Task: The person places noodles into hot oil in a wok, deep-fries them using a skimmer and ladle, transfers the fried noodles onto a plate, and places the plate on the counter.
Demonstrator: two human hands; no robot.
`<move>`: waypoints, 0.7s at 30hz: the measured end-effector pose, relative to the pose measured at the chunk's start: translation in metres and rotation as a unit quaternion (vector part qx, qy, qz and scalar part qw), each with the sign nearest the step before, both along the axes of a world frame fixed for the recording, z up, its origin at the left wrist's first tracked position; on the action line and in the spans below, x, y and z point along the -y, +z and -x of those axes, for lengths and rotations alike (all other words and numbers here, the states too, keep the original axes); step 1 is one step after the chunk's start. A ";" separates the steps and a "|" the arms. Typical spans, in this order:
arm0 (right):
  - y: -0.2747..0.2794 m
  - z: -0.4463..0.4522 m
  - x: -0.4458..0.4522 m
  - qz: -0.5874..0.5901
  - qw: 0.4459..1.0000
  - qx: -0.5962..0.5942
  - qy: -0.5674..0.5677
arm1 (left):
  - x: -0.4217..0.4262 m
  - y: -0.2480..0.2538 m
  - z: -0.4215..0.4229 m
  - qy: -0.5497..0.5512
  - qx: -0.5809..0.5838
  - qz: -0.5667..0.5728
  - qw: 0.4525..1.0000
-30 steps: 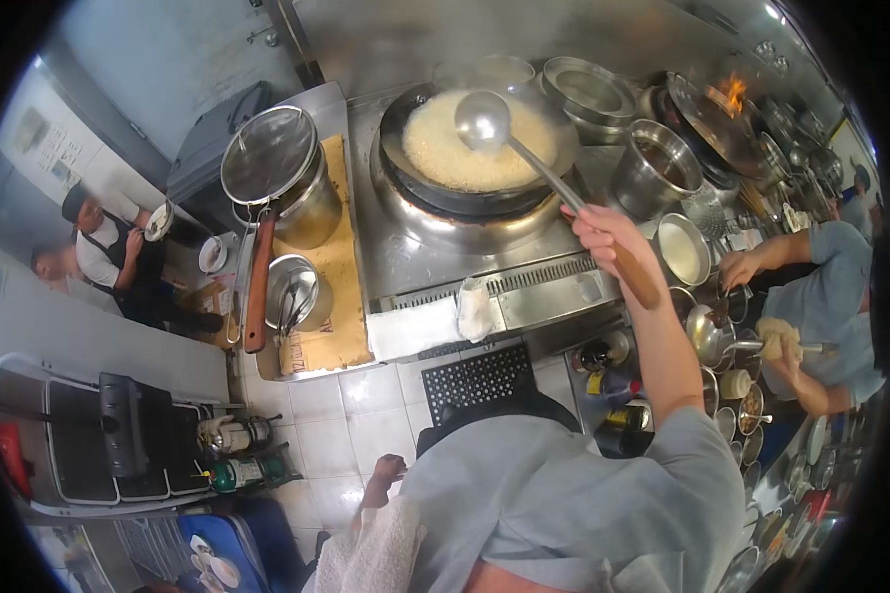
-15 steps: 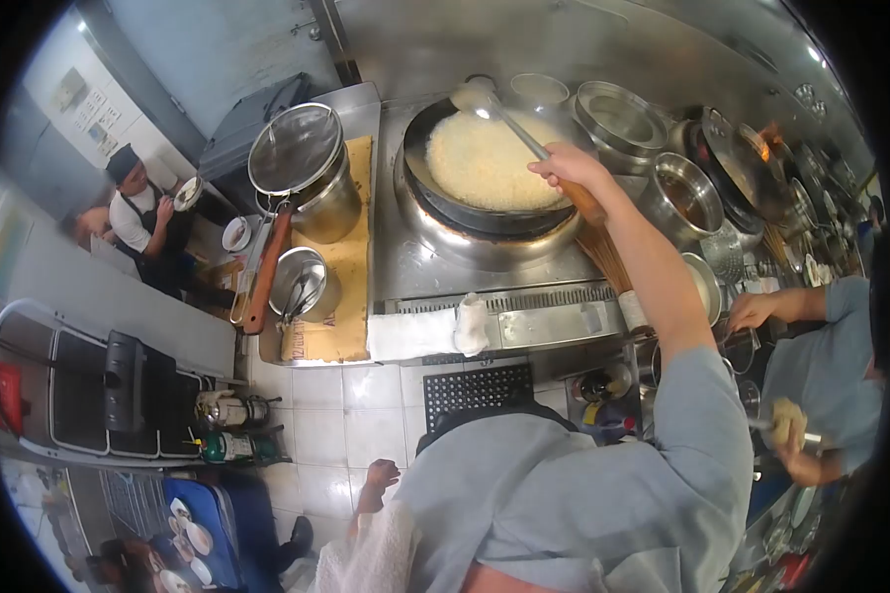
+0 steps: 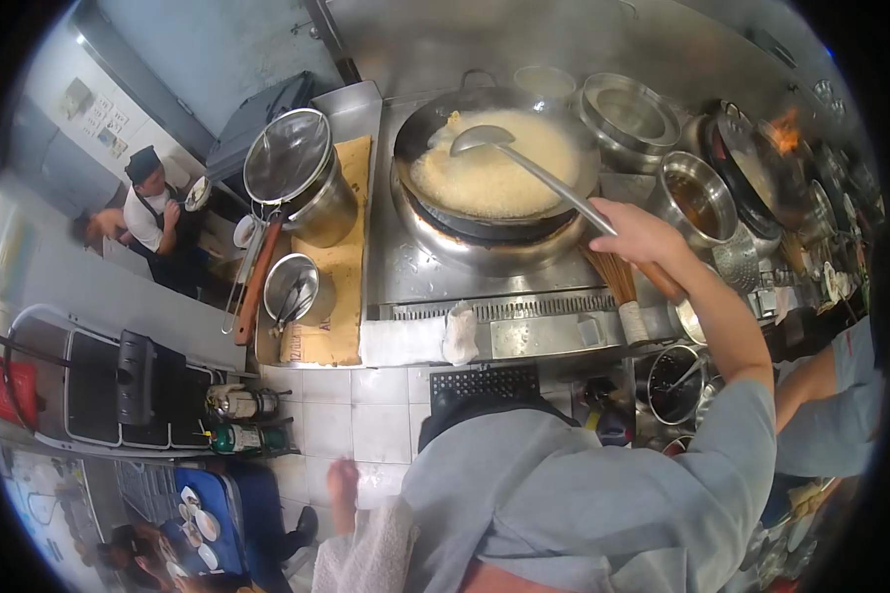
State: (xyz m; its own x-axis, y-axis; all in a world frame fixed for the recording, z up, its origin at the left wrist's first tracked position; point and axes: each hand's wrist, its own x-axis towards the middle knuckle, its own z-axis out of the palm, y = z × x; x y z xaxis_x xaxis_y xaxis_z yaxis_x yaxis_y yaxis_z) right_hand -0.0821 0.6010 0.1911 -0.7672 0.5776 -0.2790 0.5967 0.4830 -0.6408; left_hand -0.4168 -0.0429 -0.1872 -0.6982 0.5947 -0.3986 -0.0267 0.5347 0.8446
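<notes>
My right hand (image 3: 641, 235) is wrapped round the handle of a long metal ladle (image 3: 556, 184) with a wooden grip end. The ladle's bowl lies over pale, foamy, bubbling liquid (image 3: 485, 183) in a big dark wok (image 3: 427, 127). That wok sits on a round metal burner ring (image 3: 435, 225). Low by my side, my left hand (image 3: 342, 484) hangs above the tiled floor, away from the stove. Motion smears its fingers.
Left of the wok stand a tall pot (image 3: 328, 212) with a strainer on top and a small pot (image 3: 295, 289). A bamboo brush (image 3: 623, 292), metal bowls (image 3: 697, 198) and a flaming wok (image 3: 752, 163) are rightward. Co-workers stand at far left and right.
My right hand has drawn back toward me and to the right. The ladle's bowl has come from the wok's far rim to over the liquid. My left hand has shifted left.
</notes>
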 end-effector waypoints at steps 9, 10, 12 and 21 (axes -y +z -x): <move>0.025 0.029 -0.002 0.058 0.986 -0.121 -0.102 | -0.139 0.258 0.183 0.176 -0.032 -0.342 0.923; 0.023 0.043 -0.009 0.045 0.987 -0.113 -0.102 | -0.148 0.275 0.197 0.140 -0.067 -0.309 0.938; 0.006 0.074 -0.030 0.022 0.990 -0.094 -0.104 | -0.178 0.310 0.199 0.132 -0.142 -0.207 0.959; -0.025 0.154 -0.051 -0.069 0.993 0.013 -0.092 | -0.246 0.343 0.196 -0.104 -0.373 0.066 0.920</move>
State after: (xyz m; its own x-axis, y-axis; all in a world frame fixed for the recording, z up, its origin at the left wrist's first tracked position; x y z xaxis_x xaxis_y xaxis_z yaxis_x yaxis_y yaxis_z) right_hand -0.2361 0.6523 0.1658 -0.6380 0.7421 -0.2054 0.6989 0.4461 -0.5590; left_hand -0.6124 0.2028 0.1558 -0.6830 0.7273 0.0670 0.6482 0.5613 0.5145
